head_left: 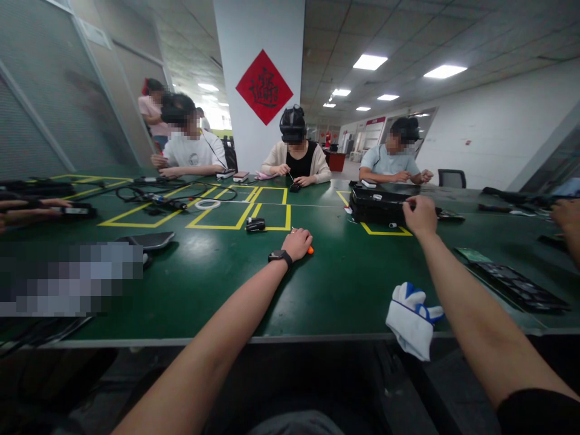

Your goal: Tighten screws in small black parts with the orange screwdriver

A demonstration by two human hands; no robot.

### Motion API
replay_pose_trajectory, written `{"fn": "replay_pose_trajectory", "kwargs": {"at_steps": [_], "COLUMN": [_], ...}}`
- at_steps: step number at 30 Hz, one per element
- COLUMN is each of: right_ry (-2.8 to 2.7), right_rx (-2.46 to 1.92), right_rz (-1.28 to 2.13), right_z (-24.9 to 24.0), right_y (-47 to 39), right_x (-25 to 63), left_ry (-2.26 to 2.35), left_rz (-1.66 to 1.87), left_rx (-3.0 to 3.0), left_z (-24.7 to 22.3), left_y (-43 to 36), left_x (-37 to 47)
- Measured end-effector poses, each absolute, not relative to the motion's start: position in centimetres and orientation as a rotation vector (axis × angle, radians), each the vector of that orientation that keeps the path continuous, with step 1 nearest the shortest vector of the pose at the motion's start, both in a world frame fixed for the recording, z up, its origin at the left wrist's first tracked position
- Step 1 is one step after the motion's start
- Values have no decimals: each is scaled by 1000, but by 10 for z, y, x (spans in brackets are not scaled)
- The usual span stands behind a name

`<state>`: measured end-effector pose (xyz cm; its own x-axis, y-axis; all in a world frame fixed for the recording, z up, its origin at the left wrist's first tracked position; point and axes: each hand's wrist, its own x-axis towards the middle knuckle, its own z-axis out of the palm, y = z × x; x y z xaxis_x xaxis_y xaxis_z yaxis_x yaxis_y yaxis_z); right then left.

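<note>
My left hand (pixel 299 243), with a black watch (pixel 281 259) on its wrist, rests on the green table, fingers curled closed. From under it shows the orange end (pixel 310 249) of a small object; the rest is hidden by the hand. A short black cylindrical part (pixel 255 224) lies to its left. My right hand (pixel 421 215) is raised at the right end of a stack of black flat parts (pixel 378 204), its fingertips pinched together. Whether something sits in that pinch is too small to tell. Below the stack lies a small white-ended piece (pixel 393 225).
A white and blue glove (pixel 412 317) hangs over the table's front edge. Black panels (pixel 521 284) lie at right, black cables (pixel 158 196) and a white tape ring (pixel 207 205) at left. Yellow tape (pixel 217 228) marks the table (pixel 344 290). Several people sit around it.
</note>
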<state>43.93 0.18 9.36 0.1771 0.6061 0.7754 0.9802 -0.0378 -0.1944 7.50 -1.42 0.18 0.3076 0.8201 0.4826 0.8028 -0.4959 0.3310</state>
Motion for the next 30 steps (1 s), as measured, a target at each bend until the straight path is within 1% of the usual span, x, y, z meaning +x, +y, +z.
{"fn": "replay_pose_trajectory", "kwargs": {"at_steps": [3, 5, 7, 10, 12, 14, 18, 23, 30], "right_ry": [-1805, -2055, -2318, -2474, -2539, -2565, -2482, -2363, -2240], "right_rx": [-1728, -1628, -1403, -1090, -1010, -1006, -1093, -1183, -1216], "right_rz": [-307, -101, 31, 22, -38, -78, -104, -109, -5], "right_z": [109, 102, 83, 47, 29, 19, 16, 14, 7], "right_y": [19, 16, 2, -28, -42, -48, -45, -41, -34], "right_x": [378, 333, 288, 235, 216, 209, 212, 213, 216], "left_ry": [1541, 1542, 1612, 1989, 2371, 2576, 2676, 2685, 2778], "left_rz": [1046, 1209, 1369, 1455, 1400, 1279, 1112, 1058, 1042], "left_rx": [2513, 2495, 2424, 2214, 1917, 1719, 1643, 1365, 1332], "left_z": [8, 14, 19, 19, 15, 9, 4, 5, -1], "left_y": [-20, -23, -24, -19, -14, -9, 2, 13, 26], "left_x": [74, 69, 61, 44, 33, 22, -5, -32, -30]}}
